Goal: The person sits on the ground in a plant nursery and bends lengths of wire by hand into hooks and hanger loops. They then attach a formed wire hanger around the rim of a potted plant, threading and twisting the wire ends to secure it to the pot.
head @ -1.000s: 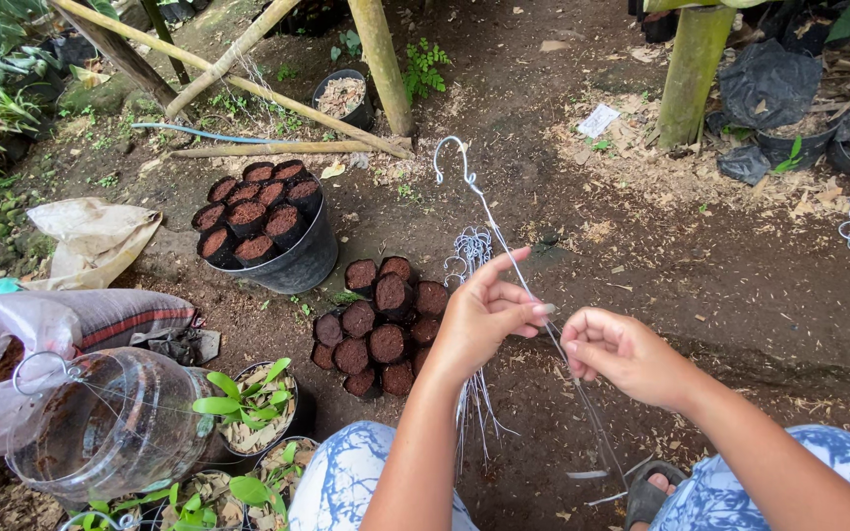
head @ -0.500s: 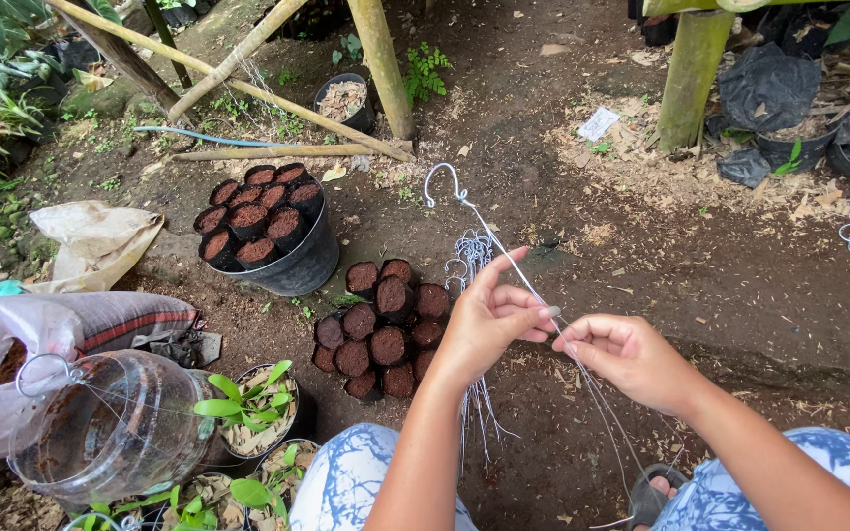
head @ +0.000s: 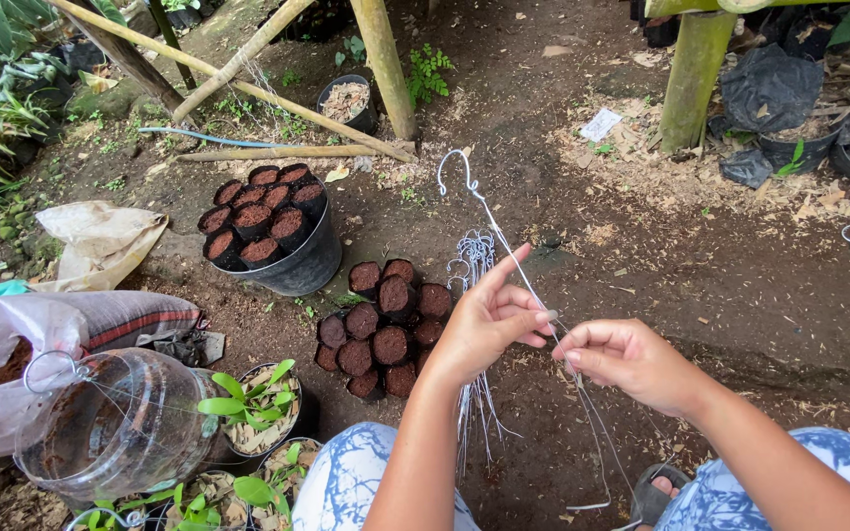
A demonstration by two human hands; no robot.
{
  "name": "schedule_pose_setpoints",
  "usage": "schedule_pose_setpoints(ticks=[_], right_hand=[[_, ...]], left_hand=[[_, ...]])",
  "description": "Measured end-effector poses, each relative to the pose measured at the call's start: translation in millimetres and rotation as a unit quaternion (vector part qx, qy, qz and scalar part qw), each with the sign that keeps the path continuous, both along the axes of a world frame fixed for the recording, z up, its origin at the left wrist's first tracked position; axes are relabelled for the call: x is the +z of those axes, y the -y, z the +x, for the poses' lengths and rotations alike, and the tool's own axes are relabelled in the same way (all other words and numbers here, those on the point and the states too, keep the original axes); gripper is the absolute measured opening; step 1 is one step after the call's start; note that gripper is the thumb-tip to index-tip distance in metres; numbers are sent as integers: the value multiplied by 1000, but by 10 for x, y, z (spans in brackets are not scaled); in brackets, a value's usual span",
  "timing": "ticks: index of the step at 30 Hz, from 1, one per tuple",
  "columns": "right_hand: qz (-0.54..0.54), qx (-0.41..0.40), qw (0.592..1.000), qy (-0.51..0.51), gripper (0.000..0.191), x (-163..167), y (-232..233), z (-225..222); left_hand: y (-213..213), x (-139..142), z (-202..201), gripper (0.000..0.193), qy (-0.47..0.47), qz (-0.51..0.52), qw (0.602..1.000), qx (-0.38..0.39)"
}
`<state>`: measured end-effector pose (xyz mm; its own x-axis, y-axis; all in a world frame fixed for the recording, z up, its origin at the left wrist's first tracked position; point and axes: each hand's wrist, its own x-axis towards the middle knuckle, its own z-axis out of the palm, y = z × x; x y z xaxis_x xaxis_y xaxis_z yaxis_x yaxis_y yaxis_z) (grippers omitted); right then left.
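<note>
L hand and R hand meet near frame centre, both pinched shut on a thin wire hanger. L index finger points up along the wire; R fingertips grip it just beside the L ones. Hanger's hooked top sits above the hands, over bare dirt ground; its loose legs trail down btwn the knees. A bundle of same wire hangers lies on the ground just behind L hand. Left of that, a cluster of small black pots w/ brown fill, on the ground. Further back-left, black bucket packed w/ more such pots. Bottom left: clear plastic jar on its side, near potted green seedlings. White sacks at left edge. Bamboo posts up top.
</note>
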<state>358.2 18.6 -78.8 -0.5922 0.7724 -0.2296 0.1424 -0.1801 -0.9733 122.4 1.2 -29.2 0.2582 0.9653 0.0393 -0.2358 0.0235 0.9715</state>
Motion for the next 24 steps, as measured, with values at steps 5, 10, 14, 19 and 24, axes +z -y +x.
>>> schedule_pose_setpoints(ticks=[5, 10, 14, 19, 24], right_hand=[[52, -13, 999, -2, 17, -58, 5, -36], [103, -57, 993, -15, 16, -106, 13, -58], [122, -105, 987, 16, 17, -20, 3, 11], [34, -57, 997, 27, 21, 86, 56, 14], [29, -80, 996, 14, 24, 80, 72, -61]], left_hand=[[21, -5, 46, 96, -8, 21, 1000, 0], [23, -13, 37, 94, -37, 38, 999, 13], [45, -61, -19, 81, -143, 48, 987, 54], [8, -178, 122, 41, -202, 58, 971, 111], [-46, -144, 33, 50, 5, -15, 999, 50]])
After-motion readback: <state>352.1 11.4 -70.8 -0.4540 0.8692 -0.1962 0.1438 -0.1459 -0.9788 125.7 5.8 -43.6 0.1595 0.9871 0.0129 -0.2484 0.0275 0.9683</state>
